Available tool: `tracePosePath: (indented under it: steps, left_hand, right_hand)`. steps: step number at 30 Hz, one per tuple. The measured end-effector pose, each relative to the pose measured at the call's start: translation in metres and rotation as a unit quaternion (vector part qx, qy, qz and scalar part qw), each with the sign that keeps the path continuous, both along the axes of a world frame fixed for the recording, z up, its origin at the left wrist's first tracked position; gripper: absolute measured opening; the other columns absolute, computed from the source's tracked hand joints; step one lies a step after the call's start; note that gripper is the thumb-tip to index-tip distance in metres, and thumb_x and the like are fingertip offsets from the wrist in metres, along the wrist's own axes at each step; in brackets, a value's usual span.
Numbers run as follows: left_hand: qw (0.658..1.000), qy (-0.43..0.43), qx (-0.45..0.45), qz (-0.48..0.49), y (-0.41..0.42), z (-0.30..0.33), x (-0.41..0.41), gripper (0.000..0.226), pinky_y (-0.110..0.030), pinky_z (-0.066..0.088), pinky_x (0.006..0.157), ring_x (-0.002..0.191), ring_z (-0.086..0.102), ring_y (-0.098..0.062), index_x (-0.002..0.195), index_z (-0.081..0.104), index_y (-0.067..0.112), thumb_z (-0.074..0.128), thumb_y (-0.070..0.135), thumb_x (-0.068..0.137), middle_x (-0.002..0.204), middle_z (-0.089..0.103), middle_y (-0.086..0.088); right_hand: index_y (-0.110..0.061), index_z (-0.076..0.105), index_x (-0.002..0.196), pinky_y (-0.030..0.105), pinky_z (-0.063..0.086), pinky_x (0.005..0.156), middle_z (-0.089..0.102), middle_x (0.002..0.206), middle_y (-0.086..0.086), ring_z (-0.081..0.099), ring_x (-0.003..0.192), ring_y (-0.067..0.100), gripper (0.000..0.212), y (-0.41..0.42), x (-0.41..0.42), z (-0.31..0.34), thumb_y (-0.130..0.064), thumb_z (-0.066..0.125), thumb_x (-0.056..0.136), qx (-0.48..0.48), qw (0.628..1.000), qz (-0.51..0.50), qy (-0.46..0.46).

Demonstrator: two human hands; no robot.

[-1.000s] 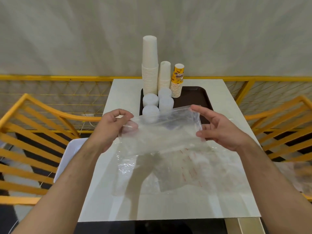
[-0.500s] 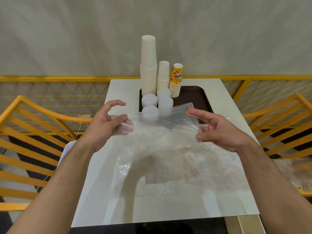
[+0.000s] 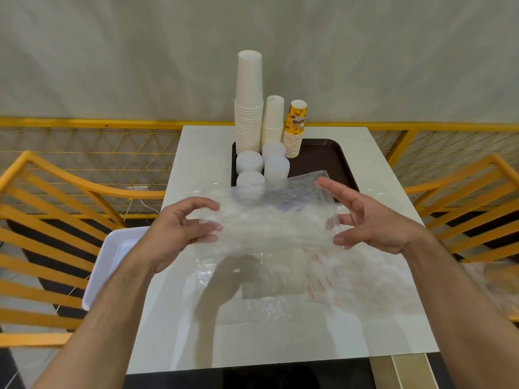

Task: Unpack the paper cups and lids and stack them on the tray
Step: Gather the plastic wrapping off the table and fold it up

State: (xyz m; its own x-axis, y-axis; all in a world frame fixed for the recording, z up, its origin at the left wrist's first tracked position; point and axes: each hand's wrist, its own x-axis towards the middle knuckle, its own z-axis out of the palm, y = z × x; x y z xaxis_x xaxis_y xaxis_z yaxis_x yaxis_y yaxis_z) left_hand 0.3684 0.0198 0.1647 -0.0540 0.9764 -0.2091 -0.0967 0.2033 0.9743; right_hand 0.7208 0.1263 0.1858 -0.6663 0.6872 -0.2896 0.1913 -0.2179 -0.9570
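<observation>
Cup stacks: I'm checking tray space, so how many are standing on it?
3, along the back of the tray: a tall white stack at the left, a shorter white stack in the middle, and a yellow printed stack at the right. None looks hidden.

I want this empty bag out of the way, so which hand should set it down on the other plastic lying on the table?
Probably the right hand: it pinches the clear bag's edge, and the loose plastic spreads mostly beneath it. The left hand grips the other edge, farther off.

Both hands point(image 3: 179, 228) point(image 3: 370, 223) hold a clear plastic bag point(image 3: 269, 220) above the table point(image 3: 280, 338).
</observation>
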Motion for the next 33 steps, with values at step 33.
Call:
tracePosePath:
  steps: [33]
  left_hand:
    - [0.969, 0.115, -0.183, -0.121, -0.052, -0.111, -0.017, 0.110, -0.051, 0.062, 0.068, 0.111, 0.051, -0.023, 0.153, 0.024, 0.043, 0.076, -0.014, 0.074, 0.153, 0.016, 0.023]
  right_hand:
    - [-0.031, 0.051, 0.139, 0.024, 0.036, 0.097, 0.041, 0.134, -0.005, 0.037, 0.121, 0.017, 0.061, -0.075, -0.071, -0.142, -0.017, 0.073, 0.084, 0.275, 0.901, 0.021, -0.335]
